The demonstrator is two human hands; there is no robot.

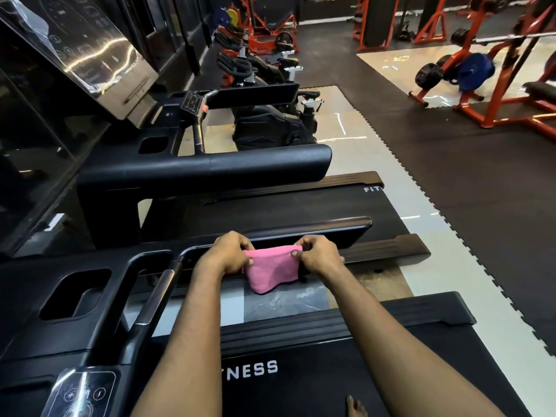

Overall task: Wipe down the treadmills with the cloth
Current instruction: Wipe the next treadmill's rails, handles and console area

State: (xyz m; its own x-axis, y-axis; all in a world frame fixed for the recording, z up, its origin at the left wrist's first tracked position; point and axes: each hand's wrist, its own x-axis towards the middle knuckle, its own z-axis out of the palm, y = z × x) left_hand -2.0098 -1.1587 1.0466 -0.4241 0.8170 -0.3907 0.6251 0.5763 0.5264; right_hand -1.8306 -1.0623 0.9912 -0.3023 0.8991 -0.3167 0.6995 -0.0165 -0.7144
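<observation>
Left grip (230, 255) and right grip (319, 256) pinching the top corners of a limp, folded pink cloth (269, 273)

Both forearms are reaching forward. The left hand (230, 254) and right hand (321, 256) are each pinching a top corner of the pink cloth (270, 270).

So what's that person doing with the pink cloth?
A person stands on a treadmill in a gym, getting the pink cloth ready. The left hand and right hand each pinch a top corner, stretching it out near the black handrail. It hangs between the hands and isn't wiping anything right now.
</observation>
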